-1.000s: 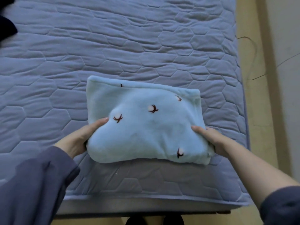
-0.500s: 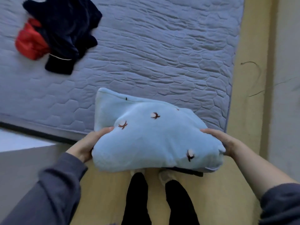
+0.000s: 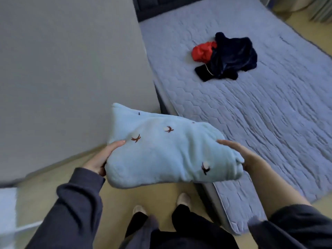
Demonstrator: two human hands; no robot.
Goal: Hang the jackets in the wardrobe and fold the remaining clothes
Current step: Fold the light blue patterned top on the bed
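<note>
Folded blue garment held clear of the bed's foot edge, left hand and right hand clasping its ends. Middle unsupported; folds may sag loose.

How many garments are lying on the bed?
2: a red garment and a dark navy garment, heaped together on the mattress; more may hide underneath.

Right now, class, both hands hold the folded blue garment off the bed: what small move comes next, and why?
Probably carry the garment level to a flat spot and set it down: left hand and right hand grip its ends over the floor; dark clothes lie unfolded on the bed.
</note>
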